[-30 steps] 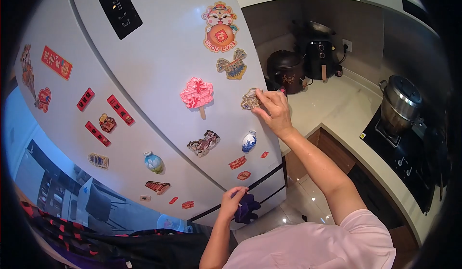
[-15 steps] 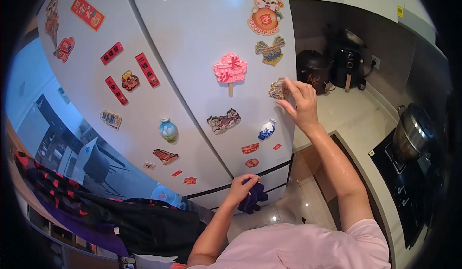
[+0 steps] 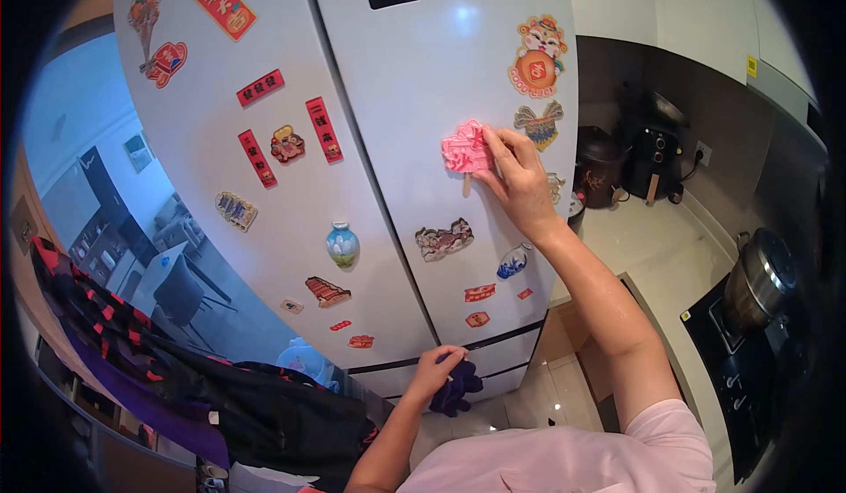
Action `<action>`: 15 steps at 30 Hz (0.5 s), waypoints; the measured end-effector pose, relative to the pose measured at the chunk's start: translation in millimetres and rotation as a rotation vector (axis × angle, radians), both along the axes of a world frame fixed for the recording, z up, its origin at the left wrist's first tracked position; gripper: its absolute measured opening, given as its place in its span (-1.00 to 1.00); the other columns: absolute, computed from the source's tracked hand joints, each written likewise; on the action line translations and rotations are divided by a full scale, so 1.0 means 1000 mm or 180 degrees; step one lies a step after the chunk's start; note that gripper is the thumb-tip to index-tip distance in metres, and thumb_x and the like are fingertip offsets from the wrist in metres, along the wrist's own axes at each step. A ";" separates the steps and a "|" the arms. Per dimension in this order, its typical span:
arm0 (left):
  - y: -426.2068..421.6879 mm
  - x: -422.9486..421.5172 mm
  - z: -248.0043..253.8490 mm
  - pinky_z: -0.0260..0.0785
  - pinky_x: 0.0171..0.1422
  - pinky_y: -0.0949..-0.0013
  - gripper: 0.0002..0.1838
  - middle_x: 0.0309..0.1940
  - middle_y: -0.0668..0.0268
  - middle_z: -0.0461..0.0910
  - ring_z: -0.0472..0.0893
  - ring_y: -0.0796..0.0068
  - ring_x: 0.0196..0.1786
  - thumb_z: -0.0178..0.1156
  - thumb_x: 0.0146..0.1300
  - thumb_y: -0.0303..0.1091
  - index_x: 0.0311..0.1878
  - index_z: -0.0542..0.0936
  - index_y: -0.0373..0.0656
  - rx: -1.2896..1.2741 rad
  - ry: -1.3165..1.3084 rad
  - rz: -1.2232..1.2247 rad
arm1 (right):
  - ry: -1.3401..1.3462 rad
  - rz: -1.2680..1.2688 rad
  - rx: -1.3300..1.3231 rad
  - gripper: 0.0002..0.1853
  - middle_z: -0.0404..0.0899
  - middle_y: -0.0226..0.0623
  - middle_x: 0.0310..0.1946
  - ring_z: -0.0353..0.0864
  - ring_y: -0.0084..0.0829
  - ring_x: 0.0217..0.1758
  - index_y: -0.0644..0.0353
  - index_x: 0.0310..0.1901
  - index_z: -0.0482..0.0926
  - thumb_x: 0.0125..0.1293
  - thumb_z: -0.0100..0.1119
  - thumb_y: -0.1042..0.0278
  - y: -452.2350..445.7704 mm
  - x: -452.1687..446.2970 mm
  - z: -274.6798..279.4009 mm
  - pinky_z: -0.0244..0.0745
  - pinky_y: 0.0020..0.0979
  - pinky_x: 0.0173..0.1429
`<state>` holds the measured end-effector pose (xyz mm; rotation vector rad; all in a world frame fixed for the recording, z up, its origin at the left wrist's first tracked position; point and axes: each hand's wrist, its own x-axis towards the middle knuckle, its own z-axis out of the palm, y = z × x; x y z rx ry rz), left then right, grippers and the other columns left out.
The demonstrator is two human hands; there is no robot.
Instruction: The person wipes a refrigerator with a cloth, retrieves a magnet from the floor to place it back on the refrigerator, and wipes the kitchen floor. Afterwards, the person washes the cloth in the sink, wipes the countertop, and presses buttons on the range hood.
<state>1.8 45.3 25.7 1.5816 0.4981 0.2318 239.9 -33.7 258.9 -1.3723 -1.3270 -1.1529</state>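
My right hand (image 3: 520, 178) reaches up to the fridge door and pinches the right side of a pink popsicle-shaped fridge magnet (image 3: 464, 148). The magnet still lies against the door, its stick pointing down. Low in front of the fridge, my left hand (image 3: 435, 371) is closed around a bunched dark purple cloth (image 3: 456, 389). A gold-coloured magnet (image 3: 554, 186) is partly hidden behind my right hand. Just above it sits a winged magnet (image 3: 539, 125), and lower down are a dark figured magnet (image 3: 444, 239) and a blue-and-white vase magnet (image 3: 514, 262).
More magnets, such as a blue vase (image 3: 343, 245), dot the fridge's left door (image 3: 282, 202). On the right, a counter (image 3: 648, 229) carries a black air fryer (image 3: 654, 154), a dark pot (image 3: 601, 163) and a steel pot (image 3: 760, 273) on the hob. Dark clothes (image 3: 273, 405) hang at lower left.
My right hand has moved left from the gold-coloured magnet to the pink popsicle magnet and taken hold of its edge. The left hand keeps the purple cloth. The view has shifted upward and left.
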 end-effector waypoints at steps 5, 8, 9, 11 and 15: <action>0.010 -0.004 -0.017 0.40 -0.13 0.53 -0.75 -0.32 0.35 0.63 0.56 0.62 -0.25 0.14 0.31 -0.25 -0.16 0.63 -0.26 -0.0196 0.0023 0.0074 | -0.0181 0.0135 -0.0085 -0.34 0.44 -0.24 -0.06 0.46 -0.23 -0.07 0.18 0.16 0.45 -0.08 0.39 0.40 -0.001 0.000 0.018 0.45 -0.28 0.01; 0.011 0.000 -0.017 0.40 -0.12 0.52 -0.76 -0.32 0.35 0.63 0.56 0.61 -0.25 0.14 0.31 -0.27 -0.17 0.63 -0.25 -0.0251 0.0019 0.0061 | -0.0290 0.0123 -0.0103 -0.37 0.47 -0.28 -0.08 0.47 -0.26 -0.08 0.16 0.15 0.47 -0.07 0.39 0.39 0.005 -0.006 0.038 0.45 -0.30 0.00; 0.010 0.001 -0.017 0.40 -0.11 0.52 -0.76 -0.32 0.35 0.63 0.56 0.61 -0.25 0.14 0.31 -0.27 -0.17 0.64 -0.25 -0.0267 0.0033 0.0058 | -0.0367 0.0141 -0.0109 -0.37 0.47 -0.28 -0.07 0.47 -0.26 -0.09 0.16 0.14 0.47 -0.07 0.38 0.39 0.007 -0.006 0.044 0.45 -0.31 0.00; 0.011 0.003 -0.017 0.41 -0.11 0.52 -0.77 -0.32 0.35 0.63 0.56 0.61 -0.24 0.14 0.31 -0.27 -0.17 0.64 -0.24 -0.0203 0.0038 0.0052 | -0.0519 0.0189 -0.0119 -0.38 0.48 -0.29 -0.07 0.47 -0.28 -0.10 0.16 0.13 0.48 -0.07 0.38 0.38 0.012 -0.007 0.059 0.45 -0.31 0.00; 0.010 0.002 -0.014 0.41 -0.11 0.51 -0.77 -0.32 0.35 0.62 0.57 0.60 -0.24 0.14 0.31 -0.27 -0.16 0.63 -0.24 -0.0203 0.0034 0.0082 | -0.0579 0.0176 0.0000 -0.37 0.47 -0.29 -0.04 0.46 -0.30 -0.10 0.15 0.14 0.47 -0.06 0.38 0.37 0.021 -0.013 0.076 0.42 -0.31 0.02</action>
